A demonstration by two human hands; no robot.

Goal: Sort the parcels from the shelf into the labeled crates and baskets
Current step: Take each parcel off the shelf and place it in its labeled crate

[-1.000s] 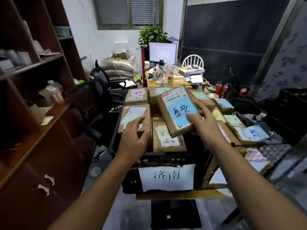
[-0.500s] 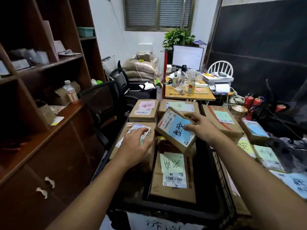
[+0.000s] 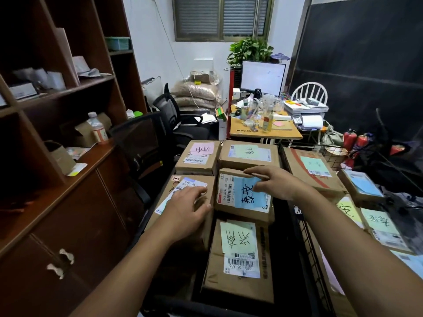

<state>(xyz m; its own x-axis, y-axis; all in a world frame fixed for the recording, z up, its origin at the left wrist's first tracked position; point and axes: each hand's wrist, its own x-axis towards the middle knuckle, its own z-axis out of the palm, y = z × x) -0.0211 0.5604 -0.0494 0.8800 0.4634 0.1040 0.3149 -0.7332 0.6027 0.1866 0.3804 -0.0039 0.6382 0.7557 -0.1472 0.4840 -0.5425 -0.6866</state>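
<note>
A cardboard parcel with a blue handwritten label [image 3: 242, 196] lies flat in the black crate [image 3: 282, 227], on top of other parcels. My right hand [image 3: 278, 184] rests on its far right part, fingers stretched along the far edge and thumb on the label. My left hand [image 3: 185, 211] lies flat on the neighbouring parcel with a white label [image 3: 194, 182], thumb along its right side. A parcel with a green label [image 3: 238, 255] sits nearest me in the crate. Parcels with a pink label [image 3: 199, 156] and a pale green label [image 3: 249, 154] fill the far end.
A wire basket [image 3: 307, 239] at right holds several labelled parcels [image 3: 313, 168]. The brown shelf unit [image 3: 68, 92] with a bottle [image 3: 98, 129] and small boxes stands at left. Office chairs [image 3: 146, 143] and a cluttered desk [image 3: 265, 129] stand beyond the crate.
My right hand lowered the tilted blue-label parcel until it lies flat in the crate. The left hand stayed on the left parcel. The view moved closer over the crate.
</note>
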